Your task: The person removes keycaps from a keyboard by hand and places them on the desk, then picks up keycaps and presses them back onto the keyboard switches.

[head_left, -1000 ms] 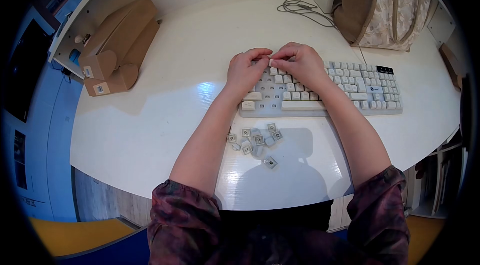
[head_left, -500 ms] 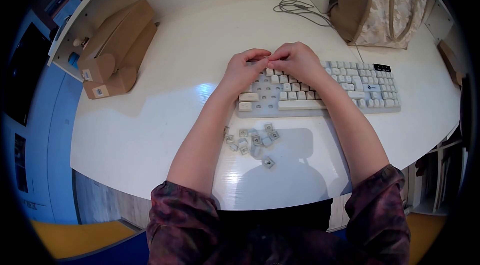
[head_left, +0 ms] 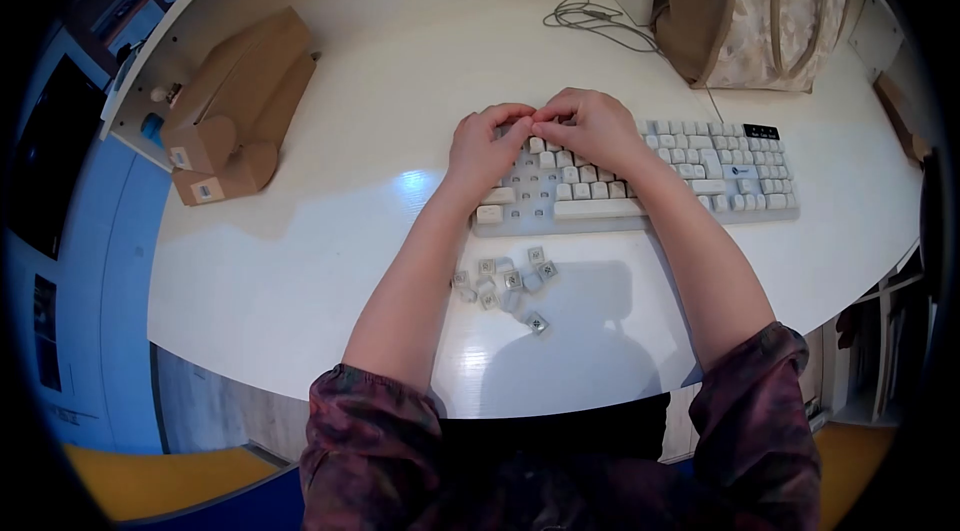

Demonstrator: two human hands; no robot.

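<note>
A white keyboard (head_left: 600, 211) lies on the desk, with bare switch sockets (head_left: 526, 193) showing at its left side where keycaps are off. Over its upper left part, my left hand (head_left: 480, 149) and my right hand (head_left: 598, 136) meet fingertip to fingertip. Both are closed in a pinch, and whatever lies between the fingers is too small and hidden to name. Several loose keycaps (head_left: 513, 280) are scattered on the desk in front of the keyboard, some turned underside up.
The white desk (head_left: 260, 291) has a curved front edge. At the back left stands a brown cardboard box (head_left: 245, 91). A coiled cable (head_left: 590, 16) rests at the back, beside a beige and brown bag (head_left: 755, 16) at the back right.
The view has shifted slightly. Both hands stay together over the keyboard's upper left, with only small finger movement. The loose keycaps lie as before.
</note>
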